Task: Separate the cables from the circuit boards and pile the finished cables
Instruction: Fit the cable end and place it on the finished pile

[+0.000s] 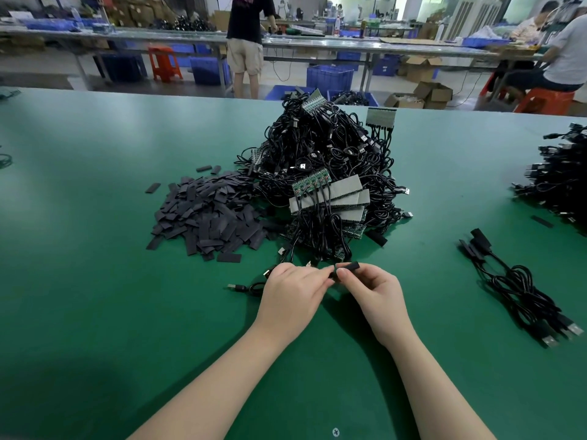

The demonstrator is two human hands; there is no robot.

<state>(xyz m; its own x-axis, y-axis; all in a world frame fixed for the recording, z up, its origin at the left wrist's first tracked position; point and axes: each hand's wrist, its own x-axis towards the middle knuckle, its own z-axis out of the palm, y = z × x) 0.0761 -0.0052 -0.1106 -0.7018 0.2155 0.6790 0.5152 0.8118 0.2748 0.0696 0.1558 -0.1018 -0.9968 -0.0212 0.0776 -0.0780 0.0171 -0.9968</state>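
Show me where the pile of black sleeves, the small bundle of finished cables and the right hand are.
pile of black sleeves (206, 214): head view, middle of heap.
bundle of finished cables (521, 287): head view, coiled middle.
right hand (374, 293): head view, back of hand.

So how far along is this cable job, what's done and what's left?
Early days, it seems. Done: a small bundle of finished cables lies at the right, with a bigger cable heap at the table's right edge. In hand: the right hand pinches a short black sleeve while the left hand holds the cable end against it. Left: the large central pile of cables on circuit boards.
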